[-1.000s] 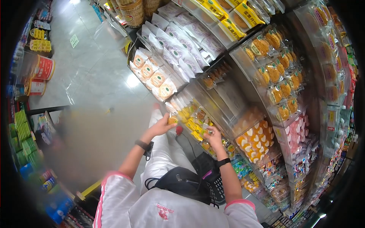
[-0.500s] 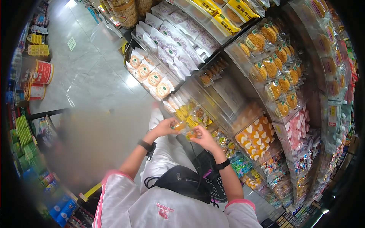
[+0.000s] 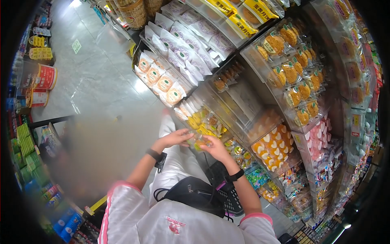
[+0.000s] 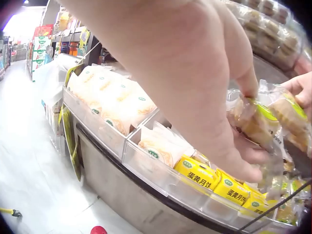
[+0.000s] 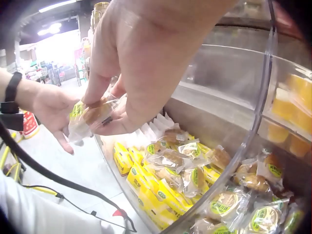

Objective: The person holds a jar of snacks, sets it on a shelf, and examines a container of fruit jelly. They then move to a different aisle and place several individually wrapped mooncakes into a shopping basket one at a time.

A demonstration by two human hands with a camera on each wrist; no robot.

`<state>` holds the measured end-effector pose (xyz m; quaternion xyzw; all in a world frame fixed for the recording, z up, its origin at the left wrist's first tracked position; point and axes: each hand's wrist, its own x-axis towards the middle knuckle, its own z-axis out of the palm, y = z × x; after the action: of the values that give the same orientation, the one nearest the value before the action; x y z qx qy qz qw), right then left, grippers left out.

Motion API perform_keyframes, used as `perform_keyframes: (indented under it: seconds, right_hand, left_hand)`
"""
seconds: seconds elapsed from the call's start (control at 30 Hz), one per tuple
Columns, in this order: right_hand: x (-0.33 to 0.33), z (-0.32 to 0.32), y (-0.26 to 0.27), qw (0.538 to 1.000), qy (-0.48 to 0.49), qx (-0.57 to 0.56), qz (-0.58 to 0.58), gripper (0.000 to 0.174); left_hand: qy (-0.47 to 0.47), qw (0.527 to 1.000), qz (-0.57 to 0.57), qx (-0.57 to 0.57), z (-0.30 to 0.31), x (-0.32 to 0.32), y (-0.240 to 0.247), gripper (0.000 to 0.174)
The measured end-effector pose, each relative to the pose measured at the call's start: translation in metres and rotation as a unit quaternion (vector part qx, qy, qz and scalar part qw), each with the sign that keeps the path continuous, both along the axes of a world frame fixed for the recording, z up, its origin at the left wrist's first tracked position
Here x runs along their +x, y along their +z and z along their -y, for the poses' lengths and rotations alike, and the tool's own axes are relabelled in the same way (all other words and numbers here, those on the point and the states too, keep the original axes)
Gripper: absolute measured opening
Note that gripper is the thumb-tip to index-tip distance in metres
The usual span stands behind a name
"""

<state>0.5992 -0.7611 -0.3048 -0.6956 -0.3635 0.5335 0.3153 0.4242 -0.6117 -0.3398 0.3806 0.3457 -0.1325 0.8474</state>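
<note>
My left hand (image 3: 175, 138) is close to my right hand (image 3: 216, 149) in front of my body, with wrapped pastries (image 3: 198, 142) between them. In the left wrist view, two clear packets with green-yellow labels show: one pastry packet (image 4: 259, 122) is right at my left thumb, the other packet (image 4: 287, 111) by my right fingers. The left fingers are spread and fairly straight, lower ones blurred. In the right wrist view, my right thumb and fingers pinch a browned pastry in clear wrap (image 5: 99, 112), in front of the left palm (image 5: 51, 105).
Just beyond the hands, a clear bin holds yellow mooncake packets (image 5: 158, 192) and loose wrapped pastries (image 5: 192, 180). White packets (image 3: 174, 94) fill the neighbouring bin. Tiered shelves with wrapped biscuits (image 3: 289, 75) rise on the right. A black basket (image 3: 229, 197) is beside my legs.
My right hand has come left from the bin with a wrapped pastry to meet my left hand. The pastry earlier in the left hand has shifted toward the right, and the left fingers have straightened.
</note>
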Motion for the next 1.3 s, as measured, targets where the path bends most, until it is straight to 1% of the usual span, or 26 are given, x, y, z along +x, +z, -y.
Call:
perform_keyframes:
  seconds: [0.07, 0.13, 0.17, 0.23, 0.27, 0.43, 0.53, 0.57, 0.63, 0.7, 0.73, 0.77, 0.83, 0.87, 0.97, 1.07, 1.17, 1.27, 1.3]
  right_hand:
    - [-0.008, -0.001, -0.003, 0.999, 0.010, 0.011, 0.039, 0.049]
    - [-0.015, -0.003, -0.006, 0.997, 0.021, 0.013, 0.074, 0.050]
    - [-0.019, -0.003, -0.006, 0.996, 0.017, 0.020, 0.083, 0.049]
    - [-0.023, -0.005, -0.007, 0.994, 0.010, 0.035, 0.101, 0.049]
    - [-0.025, -0.006, -0.008, 0.995, 0.011, 0.040, 0.094, 0.048]
    - [-0.033, -0.015, -0.005, 0.997, -0.003, 0.050, 0.056, 0.046]
    - [-0.038, -0.014, -0.020, 0.998, -0.024, 0.056, 0.022, 0.041]
    - [-0.038, -0.014, -0.023, 0.997, -0.051, 0.052, -0.016, 0.039]
    - [-0.038, -0.014, -0.028, 0.989, -0.106, 0.046, -0.092, 0.036]
    - [-0.029, -0.006, -0.055, 0.988, -0.141, 0.044, 0.045, 0.035]
    - [-0.023, -0.004, -0.059, 0.980, -0.158, 0.043, 0.113, 0.034]
    - [-0.015, -0.003, -0.063, 0.968, -0.217, 0.016, 0.127, 0.031]
    - [0.007, 0.003, -0.083, 0.941, -0.195, -0.034, 0.273, 0.034]
    - [0.017, 0.008, -0.098, 0.919, -0.182, -0.060, 0.345, 0.035]
    - [0.042, 0.018, -0.137, 0.914, -0.182, -0.113, 0.343, 0.041]
    - [0.047, 0.006, -0.110, 0.928, -0.184, -0.163, 0.279, 0.047]
    - [0.051, 0.008, -0.121, 0.939, -0.116, -0.186, 0.264, 0.048]
    - [0.040, 0.012, -0.146, 0.909, -0.156, -0.159, 0.353, 0.042]
    - [0.041, 0.006, -0.136, 0.909, -0.145, -0.173, 0.350, 0.039]
  left_hand:
    - [-0.007, 0.999, 0.001, -0.032, 0.000, 0.001, -0.008, 0.076]
    - [-0.023, 1.000, -0.005, -0.019, 0.001, 0.003, -0.012, 0.077]
    - [-0.032, 0.999, -0.008, -0.013, 0.001, 0.004, -0.014, 0.078]
    - [-0.075, 0.996, 0.007, 0.046, -0.003, 0.003, -0.006, 0.074]
    - [-0.096, 0.992, 0.015, 0.075, -0.004, 0.002, -0.001, 0.073]
    - [-0.087, 0.995, 0.015, 0.052, -0.010, -0.001, 0.012, 0.072]
    - [-0.087, 0.994, 0.015, 0.062, -0.010, -0.002, 0.009, 0.067]
    - [-0.091, 0.993, 0.013, 0.070, -0.010, -0.002, 0.007, 0.065]
    - [-0.080, 0.995, -0.007, 0.067, -0.011, 0.001, 0.011, 0.067]
    - [-0.084, 0.994, -0.021, 0.071, -0.012, 0.005, 0.018, 0.068]
    - [-0.094, 0.992, -0.025, 0.076, -0.012, 0.007, 0.022, 0.068]
    - [-0.104, 0.991, -0.029, 0.081, -0.013, 0.008, 0.024, 0.067]
    - [-0.102, 0.990, -0.035, 0.086, -0.012, 0.008, 0.021, 0.066]
    - [-0.102, 0.990, -0.037, 0.088, -0.010, 0.008, 0.019, 0.066]
    - [-0.116, 0.989, -0.040, 0.085, -0.010, 0.011, 0.017, 0.064]
    - [-0.138, 0.986, -0.036, 0.084, -0.008, 0.008, -0.001, 0.064]
    - [-0.145, 0.983, -0.023, 0.108, -0.011, 0.008, 0.005, 0.065]
    - [-0.195, 0.966, -0.028, 0.166, -0.009, -0.001, -0.017, 0.068]
    - [-0.211, 0.952, -0.027, 0.219, -0.012, 0.001, -0.008, 0.070]
